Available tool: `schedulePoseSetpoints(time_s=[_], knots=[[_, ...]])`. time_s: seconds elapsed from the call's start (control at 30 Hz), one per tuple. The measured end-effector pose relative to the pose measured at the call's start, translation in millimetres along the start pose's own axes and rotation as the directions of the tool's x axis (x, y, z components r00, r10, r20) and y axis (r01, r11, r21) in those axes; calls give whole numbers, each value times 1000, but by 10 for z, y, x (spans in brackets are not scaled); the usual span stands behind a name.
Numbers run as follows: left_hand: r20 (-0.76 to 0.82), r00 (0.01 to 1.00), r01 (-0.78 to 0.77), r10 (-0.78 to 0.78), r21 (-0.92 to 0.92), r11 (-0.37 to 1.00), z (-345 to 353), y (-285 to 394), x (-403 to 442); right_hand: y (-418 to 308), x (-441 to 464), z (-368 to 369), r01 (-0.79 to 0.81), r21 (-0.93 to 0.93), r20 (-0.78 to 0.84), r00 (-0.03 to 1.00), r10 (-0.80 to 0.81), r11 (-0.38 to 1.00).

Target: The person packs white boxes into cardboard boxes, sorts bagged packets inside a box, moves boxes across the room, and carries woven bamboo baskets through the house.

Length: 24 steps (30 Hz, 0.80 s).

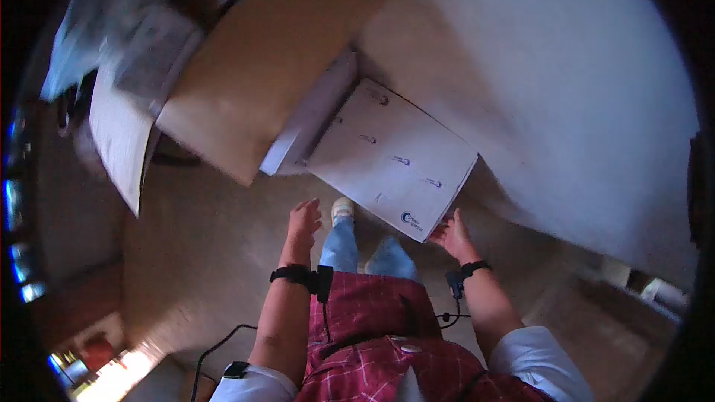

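Observation:
A flat white cardboard box [387, 164] with small printed logos lies in front of me, angled across the middle of the view. Beside the box's near right corner is my right hand [454, 238], thumb raised and fingers apart. Its fingertips reach the box's edge; whether they press on it or go under it is hard to see. My left hand [304, 222] hangs in the air to the left of the box's near edge. It holds nothing, and its fingers are loosely bent and apart.
A large brown cardboard panel [261, 59] leans at the upper left, with a narrow white box [316, 115] between it and the printed box. Another white panel [119, 134] stands farther left. A pale wall [581, 89] rises on the right. My feet stand on the brown floor [216, 231].

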<state>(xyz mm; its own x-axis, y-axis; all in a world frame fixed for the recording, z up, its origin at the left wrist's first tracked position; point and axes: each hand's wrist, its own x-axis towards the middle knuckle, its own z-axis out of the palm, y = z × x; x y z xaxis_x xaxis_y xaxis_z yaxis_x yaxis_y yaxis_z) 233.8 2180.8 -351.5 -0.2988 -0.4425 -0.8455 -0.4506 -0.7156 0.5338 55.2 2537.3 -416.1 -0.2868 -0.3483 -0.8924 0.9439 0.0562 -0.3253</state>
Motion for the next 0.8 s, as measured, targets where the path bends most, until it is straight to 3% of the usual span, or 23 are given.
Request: schedulePoseSetpoints(time_s=[0.1, 0.23, 0.3, 0.47, 0.53, 0.63, 0.73, 0.8], knots=[[56, 995, 94, -82, -264, 960, -187, -431, -55, 34, -216, 136, 20, 18, 29, 999, -20, 1000], [91, 970, 243, -226, -314, 918, -461, -632, 119, 37, -320, 618, 50, -11, -113, 992, -51, 999], [141, 973, 228, -185, -412, 882, -700, -635, 3, -12, -364, 764, 22, -86, -146, 989, -35, 996], [-33, 976, 148, -215, -624, 767, -1367, -669, 33, -154, -192, 912, -85, -227, -231, 973, 31, 970], [-112, 963, 119, -245, -639, 760, -1662, -665, 121, -199, -155, 958, -181, -303, -225, 968, 115, 936], [-189, 959, 49, -211, -623, 781, -1894, -446, 92, -216, -114, 918, -164, -365, -154, 981, 114, 917], [-227, 964, -22, -138, -584, 811, -1904, -270, 117, -248, -171, 1019, -212, -307, -238, 961, 141, 928], [-223, 965, -25, -137, -600, 800, -1810, -158, 118, -369, -185, 1006, -291, -423, -241, 949, 203, 858]])
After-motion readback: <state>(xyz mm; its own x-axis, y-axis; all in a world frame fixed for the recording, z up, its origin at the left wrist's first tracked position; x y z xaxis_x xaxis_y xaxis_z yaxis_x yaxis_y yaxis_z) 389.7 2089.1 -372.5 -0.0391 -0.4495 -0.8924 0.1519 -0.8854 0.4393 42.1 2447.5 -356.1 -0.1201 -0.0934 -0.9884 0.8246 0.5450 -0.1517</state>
